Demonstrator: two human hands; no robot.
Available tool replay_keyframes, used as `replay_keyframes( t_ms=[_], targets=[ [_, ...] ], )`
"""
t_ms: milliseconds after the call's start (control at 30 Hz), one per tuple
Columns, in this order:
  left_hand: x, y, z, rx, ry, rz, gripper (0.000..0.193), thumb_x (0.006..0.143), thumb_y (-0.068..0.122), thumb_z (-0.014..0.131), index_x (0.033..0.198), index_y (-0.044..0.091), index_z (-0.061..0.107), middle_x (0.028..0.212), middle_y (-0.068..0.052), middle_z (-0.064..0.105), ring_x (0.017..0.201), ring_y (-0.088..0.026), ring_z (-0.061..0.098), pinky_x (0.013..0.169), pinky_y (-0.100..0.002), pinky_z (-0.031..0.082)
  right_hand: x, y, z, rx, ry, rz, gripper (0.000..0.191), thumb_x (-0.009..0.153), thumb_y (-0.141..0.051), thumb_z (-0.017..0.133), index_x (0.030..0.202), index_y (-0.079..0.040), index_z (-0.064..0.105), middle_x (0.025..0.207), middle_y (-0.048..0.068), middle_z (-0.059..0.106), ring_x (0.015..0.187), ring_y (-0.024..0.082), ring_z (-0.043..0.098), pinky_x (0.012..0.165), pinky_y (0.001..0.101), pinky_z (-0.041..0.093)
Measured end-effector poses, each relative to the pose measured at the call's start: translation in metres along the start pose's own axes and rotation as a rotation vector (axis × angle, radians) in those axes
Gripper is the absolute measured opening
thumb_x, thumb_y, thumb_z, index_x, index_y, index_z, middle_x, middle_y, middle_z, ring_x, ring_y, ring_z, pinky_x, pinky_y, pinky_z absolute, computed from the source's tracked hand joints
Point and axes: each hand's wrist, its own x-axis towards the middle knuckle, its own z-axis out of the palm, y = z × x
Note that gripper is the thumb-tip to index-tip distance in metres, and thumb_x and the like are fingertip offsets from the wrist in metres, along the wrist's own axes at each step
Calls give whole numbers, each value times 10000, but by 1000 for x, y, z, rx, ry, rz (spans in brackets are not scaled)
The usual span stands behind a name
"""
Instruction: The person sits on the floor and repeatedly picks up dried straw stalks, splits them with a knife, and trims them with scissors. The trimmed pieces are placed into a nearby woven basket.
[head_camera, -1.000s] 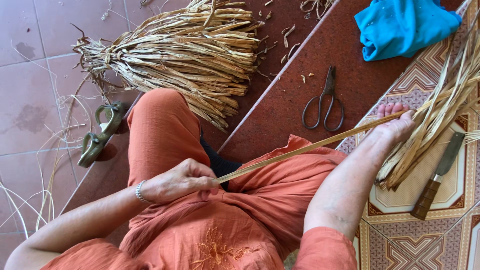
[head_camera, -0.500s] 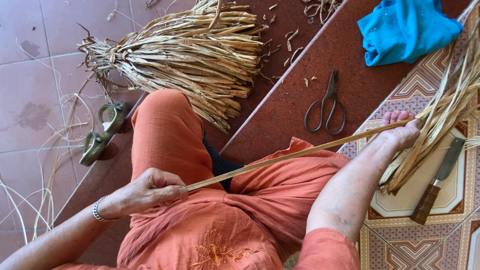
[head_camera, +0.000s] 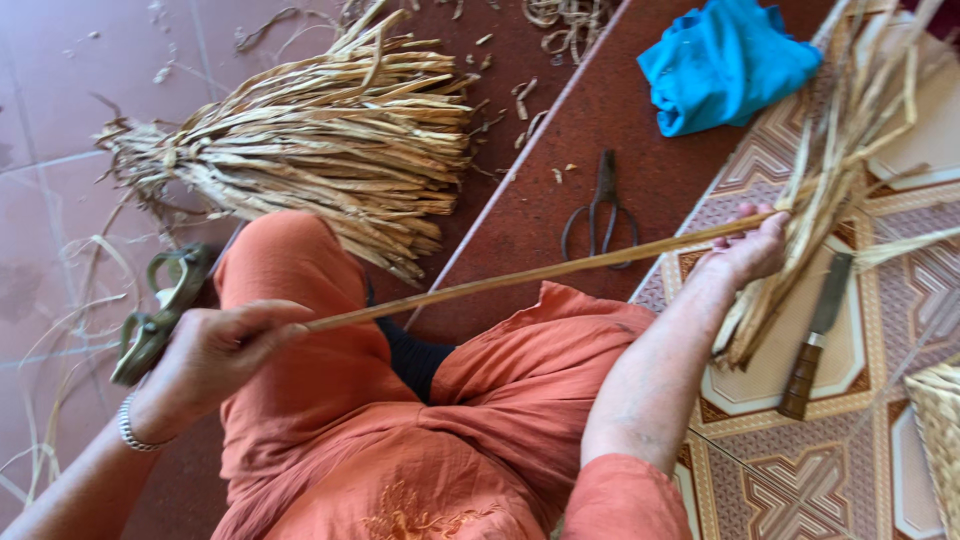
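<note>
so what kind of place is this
Probably a home weaving spot on a tiled floor: a bundle of dried straw strips, scissors, a knife, and a woven basket's edge.

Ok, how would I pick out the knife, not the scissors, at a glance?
Start at the patterned tile floor on the right, beside the person's right hand. Just right of the loose strip bundle lies the knife. Unlike the dark scissors on the red step, it has a single blade and a brown wooden handle.

Red tiled floor (head_camera: 60, 120) beside patterned floor tiles (head_camera: 800, 470), in daylight.
</note>
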Motion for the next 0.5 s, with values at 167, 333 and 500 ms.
replay_keyframes(
  t_ms=[167, 333, 500],
  targets=[
    [54, 2, -4, -206, 236, -77, 177, 985, 75, 732, 1153, 20, 735, 790, -76, 664, 673, -91, 554, 597, -273, 458, 13, -10, -23, 119, -198, 99, 331, 1013, -414, 572, 975, -98, 661, 682, 53, 573, 450, 136, 429, 375, 286, 327],
    [118, 31, -6, -1082, 262, 187, 230, 1150, 97, 562, 1374, 57, 600, 1091, -134, 699, 981, -199, 692, 979, -354, 567, 35, -37, -70, 962, -350, 291, 246, 1139, -215, 609, 1013, -8, 653, 818, 96, 689, 656, 160, 685, 509, 219, 506],
    [170, 57, 46, -1259, 110, 163, 275, 1134, 88, 529, 1399, 29, 571, 1130, -125, 691, 1037, -212, 695, 965, -386, 581, 8, -84, -104, 1328, 15, 248, 198, 1049, -95, 540, 1073, 40, 683, 930, 155, 751, 797, 226, 738, 702, 325, 647]
  ],
)
